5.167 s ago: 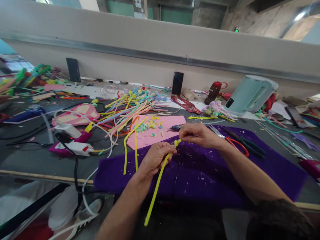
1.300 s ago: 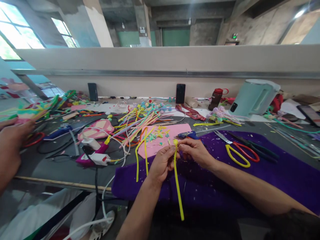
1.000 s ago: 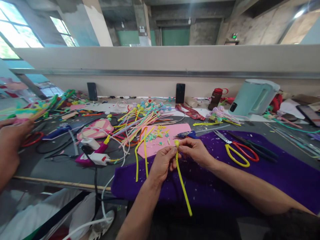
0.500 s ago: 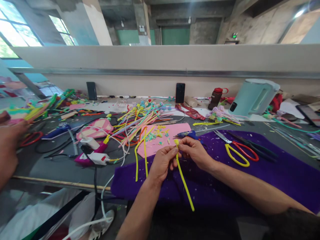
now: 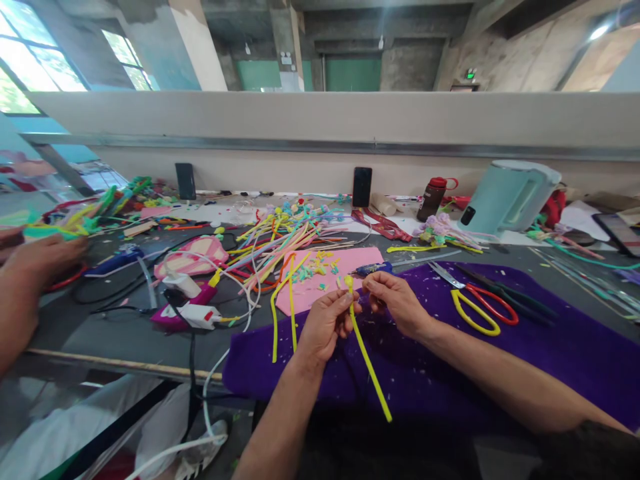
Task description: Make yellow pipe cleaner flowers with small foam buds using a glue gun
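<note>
Between the thumb and fingers of my left hand [image 5: 327, 320] is a yellow pipe cleaner [image 5: 369, 363], its long end slanting down toward me. A small yellow knob tops it, just above the fingertips. My right hand [image 5: 393, 300] is close by on the right, slightly apart from the knob. Its thumb and forefinger are pinched together, and whatever lies between them is hidden. Beyond my hands, a blue glue gun [image 5: 374, 268] rests by a pink sheet [image 5: 300, 299] strewn with yellow and teal snippets. Two bent yellow pipe cleaners [image 5: 274, 327] hang over the sheet's left side.
Purple cloth [image 5: 430, 360] covers the table before me, with scissors [image 5: 475, 310] and black pliers [image 5: 520, 293] on its right. Left are a power strip [image 5: 185, 312], cables and another person's hand [image 5: 45, 263]. A bottle [image 5: 431, 200] and kettle [image 5: 510, 197] stand behind.
My right hand has drawn slightly right, away from the yellow knob, which now shows more fully. The other person's hand at the left has moved further into view.
</note>
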{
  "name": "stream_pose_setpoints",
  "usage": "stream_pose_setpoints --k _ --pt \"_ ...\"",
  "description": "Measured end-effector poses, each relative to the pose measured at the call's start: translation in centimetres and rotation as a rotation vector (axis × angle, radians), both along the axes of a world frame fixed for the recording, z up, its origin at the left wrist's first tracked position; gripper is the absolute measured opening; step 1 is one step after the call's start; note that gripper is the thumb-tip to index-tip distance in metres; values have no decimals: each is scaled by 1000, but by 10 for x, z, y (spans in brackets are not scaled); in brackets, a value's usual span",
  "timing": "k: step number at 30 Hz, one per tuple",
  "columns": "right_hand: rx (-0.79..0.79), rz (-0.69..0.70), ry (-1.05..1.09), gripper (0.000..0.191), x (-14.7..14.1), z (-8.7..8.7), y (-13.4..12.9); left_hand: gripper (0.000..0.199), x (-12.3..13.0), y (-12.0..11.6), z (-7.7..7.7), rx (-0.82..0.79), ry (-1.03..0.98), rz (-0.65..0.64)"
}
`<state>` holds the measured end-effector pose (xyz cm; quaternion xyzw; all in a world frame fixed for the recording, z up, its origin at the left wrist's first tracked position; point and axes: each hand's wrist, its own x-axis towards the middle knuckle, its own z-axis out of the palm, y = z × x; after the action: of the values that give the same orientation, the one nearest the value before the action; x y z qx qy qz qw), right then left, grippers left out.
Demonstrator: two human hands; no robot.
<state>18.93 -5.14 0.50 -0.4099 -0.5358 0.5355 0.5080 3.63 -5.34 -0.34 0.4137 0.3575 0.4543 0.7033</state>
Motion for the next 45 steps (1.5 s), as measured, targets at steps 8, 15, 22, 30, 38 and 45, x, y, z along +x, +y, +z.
stream_pose_setpoints --k 8,15,22,30,38,45 --pt "-57 31 60 27 5 -2 6 26 -1 0 -1 29 0 -29" --pt "-67 36 58 25 6 -2 6 24 -1 0 -2 41 -16 -31" --pt "27 43 -113 21 13 -5 13 25 -1 -1 1 11 2 -6" --pt "146 -81 -235 36 29 -1 24 28 -1 0 3 -7 10 -8" --pt "172 -106 -286 19 47 11 35 26 0 0 4 0 5 -18" --pt "256 -353 -455 44 96 8 66 25 0 1 4 -1 28 -3"
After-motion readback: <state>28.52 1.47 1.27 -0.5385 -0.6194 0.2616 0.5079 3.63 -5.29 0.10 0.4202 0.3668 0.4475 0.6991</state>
